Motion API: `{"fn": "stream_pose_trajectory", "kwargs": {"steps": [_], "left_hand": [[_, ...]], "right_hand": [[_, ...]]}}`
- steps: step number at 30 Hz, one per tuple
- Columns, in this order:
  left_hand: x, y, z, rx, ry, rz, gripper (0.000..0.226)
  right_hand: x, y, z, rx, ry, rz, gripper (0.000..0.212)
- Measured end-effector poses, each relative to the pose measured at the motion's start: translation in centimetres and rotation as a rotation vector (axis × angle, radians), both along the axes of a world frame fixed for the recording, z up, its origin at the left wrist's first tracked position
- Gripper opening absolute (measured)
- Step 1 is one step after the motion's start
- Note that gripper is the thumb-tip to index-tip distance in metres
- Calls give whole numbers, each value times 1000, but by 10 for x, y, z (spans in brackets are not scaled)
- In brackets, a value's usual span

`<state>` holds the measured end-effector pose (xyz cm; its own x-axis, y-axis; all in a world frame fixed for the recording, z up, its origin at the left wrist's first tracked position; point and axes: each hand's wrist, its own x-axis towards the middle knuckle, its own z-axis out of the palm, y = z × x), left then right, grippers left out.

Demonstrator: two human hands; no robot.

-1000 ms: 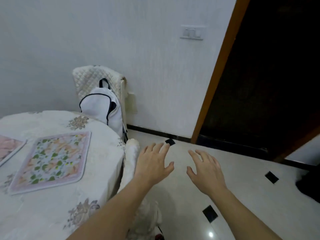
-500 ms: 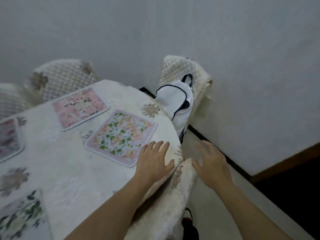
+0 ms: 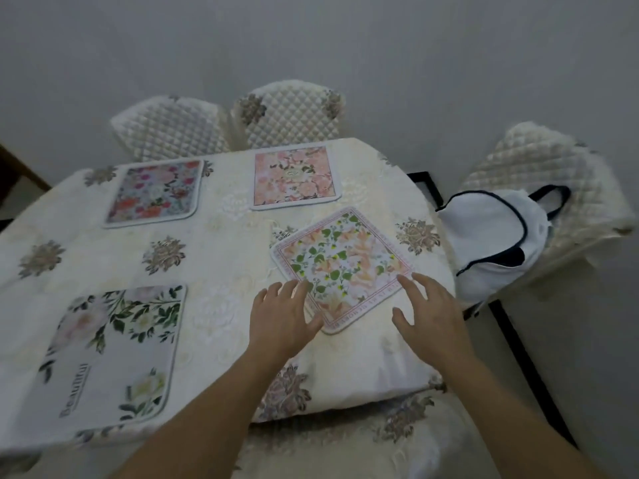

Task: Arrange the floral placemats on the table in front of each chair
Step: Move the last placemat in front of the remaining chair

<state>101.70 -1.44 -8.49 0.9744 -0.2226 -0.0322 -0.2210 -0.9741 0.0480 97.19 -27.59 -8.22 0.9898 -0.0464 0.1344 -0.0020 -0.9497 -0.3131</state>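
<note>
Your left hand (image 3: 281, 321) and right hand (image 3: 430, 316) are both spread, gripping nothing, at the near corner of the skewed green-leaf mat (image 3: 340, 267) near the table's (image 3: 224, 250) right edge; contact unclear. Three other mats lie square: red (image 3: 155, 191), pink (image 3: 294, 178), white (image 3: 114, 354). A bag (image 3: 498, 233) sits on the right chair (image 3: 539, 167).

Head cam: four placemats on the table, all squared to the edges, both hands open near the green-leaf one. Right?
Not quite. The head view shows four placemats on the table, but the green-leaf placemat lies turned like a diamond, not squared. The left hand and right hand are open beside its near corner.
</note>
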Motion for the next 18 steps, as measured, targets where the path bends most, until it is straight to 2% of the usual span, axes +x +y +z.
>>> {"fn": "stream_pose_trajectory", "kwargs": {"steps": [12,18], "left_hand": [[35,-1,-60,-107,90,393,86],[65,-14,-95,-213,99,658,85]], "right_hand": [[106,-22,-41,-21,100,203,57],[158,-48,-84,-13,40,219,52]]}}
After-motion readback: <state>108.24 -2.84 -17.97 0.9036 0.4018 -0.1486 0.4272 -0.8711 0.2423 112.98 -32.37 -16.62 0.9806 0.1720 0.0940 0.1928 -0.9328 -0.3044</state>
